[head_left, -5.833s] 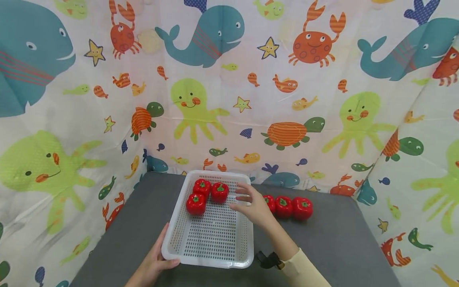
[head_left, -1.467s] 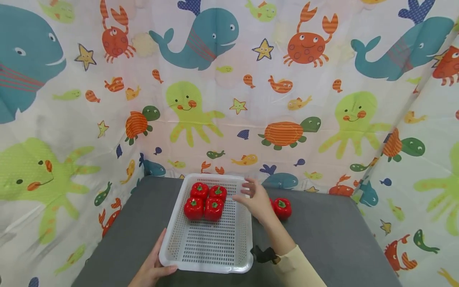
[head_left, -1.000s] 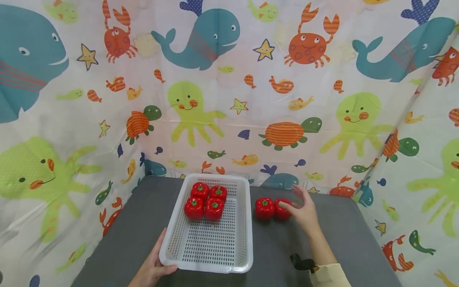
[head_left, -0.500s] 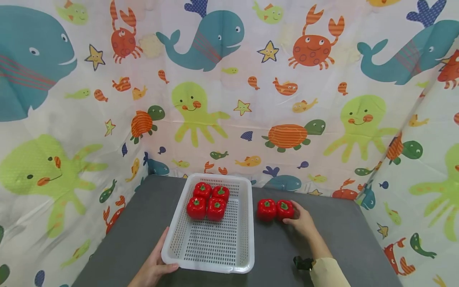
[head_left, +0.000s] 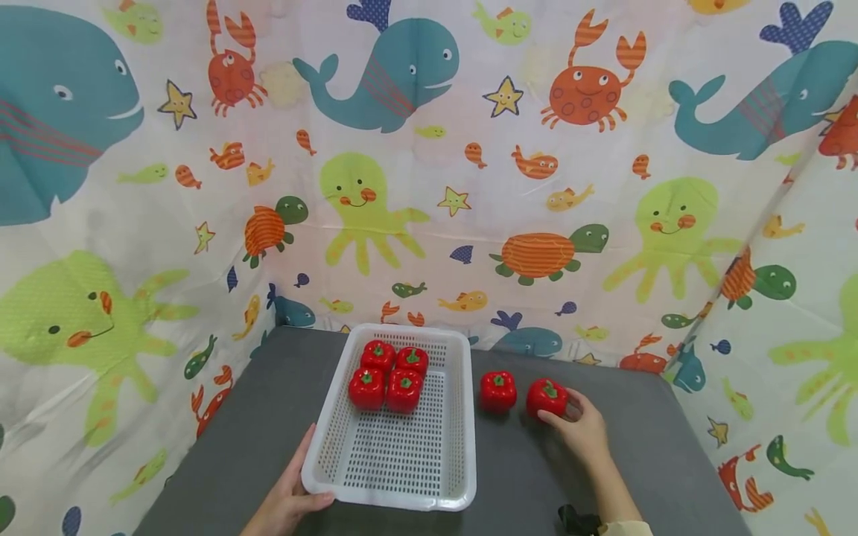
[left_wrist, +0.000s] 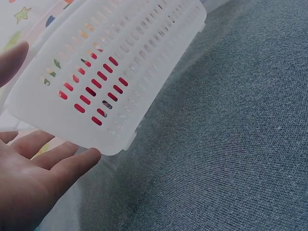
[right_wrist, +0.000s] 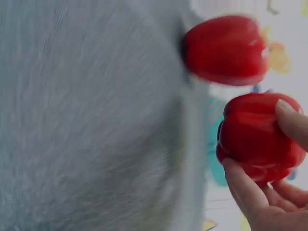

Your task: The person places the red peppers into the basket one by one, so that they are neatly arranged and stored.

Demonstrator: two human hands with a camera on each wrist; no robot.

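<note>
My right hand point(head_left: 585, 432) grips a glossy red bell pepper point(head_left: 546, 398) by its side, right of the basket. In the right wrist view, thumb and fingers pinch this pepper point(right_wrist: 260, 134), which looks raised off the table. A second red bell pepper point(head_left: 497, 391) stands on the table between it and the basket. Several red bell peppers point(head_left: 404, 390) sit together in the far left part of a white perforated plastic basket point(head_left: 395, 500). My left hand point(head_left: 290, 495) holds the basket's near left corner, thumb at the rim; in the left wrist view its fingers point(left_wrist: 72, 168) touch the corner.
The grey table point(head_left: 660, 447) extends to both sides of the basket. A white curtain point(head_left: 429, 246) printed with sea animals hangs behind and at both sides. A dark strap point(head_left: 578, 519) is at my right wrist.
Since the oldest frame, another bell pepper has come into the basket. My right hand has moved right from above the basket, gripped a pepper and drawn it away from its neighbour. The left hand stays.
</note>
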